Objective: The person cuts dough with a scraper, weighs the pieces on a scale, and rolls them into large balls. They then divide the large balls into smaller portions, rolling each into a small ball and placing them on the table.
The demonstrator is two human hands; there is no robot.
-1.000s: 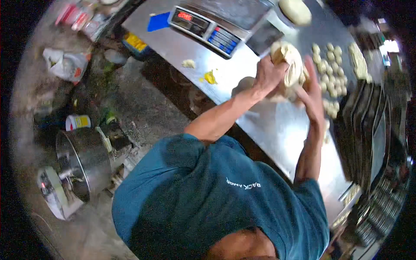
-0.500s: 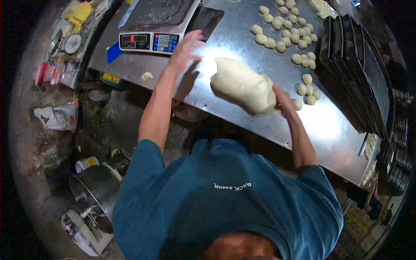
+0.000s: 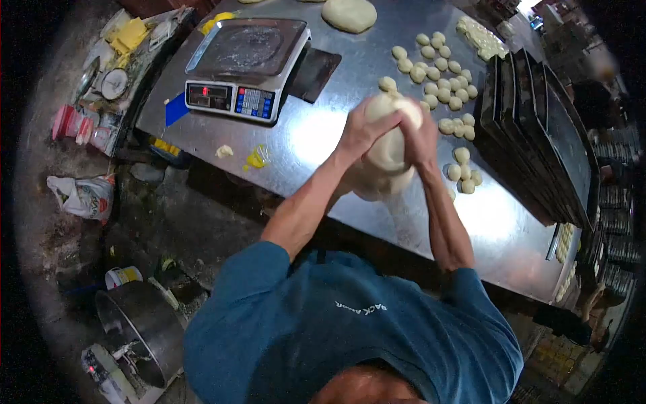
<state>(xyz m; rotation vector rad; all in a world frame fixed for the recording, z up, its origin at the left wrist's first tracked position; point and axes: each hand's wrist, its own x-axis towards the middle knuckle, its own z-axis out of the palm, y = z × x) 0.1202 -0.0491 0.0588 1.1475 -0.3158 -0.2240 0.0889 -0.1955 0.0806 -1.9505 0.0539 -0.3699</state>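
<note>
A large pale lump of dough (image 3: 389, 149) is held between my two hands above the metal table's near side. My left hand (image 3: 361, 133) wraps its left side and my right hand (image 3: 420, 135) grips the right, with the thumbs close together across it. A rounded part bulges out beyond my fingers, while a smooth lower part hangs toward me. Just past the hands sits a small dough ball (image 3: 387, 84). Several more dough balls (image 3: 444, 87) lie in groups to the right.
A digital scale (image 3: 245, 64) stands left on the metal table (image 3: 296, 151). Dark trays (image 3: 538, 128) stack upright at right. A big dough piece (image 3: 349, 15) lies at the back; a yellow scrap (image 3: 257, 157) lies near the front edge. A metal mixing bowl (image 3: 145, 330) stands low left.
My left hand has come from beside the scale onto the dough and closed round it. The dough, earlier stretched sideways, now points lengthwise between both hands. The view has shifted slightly.
</note>
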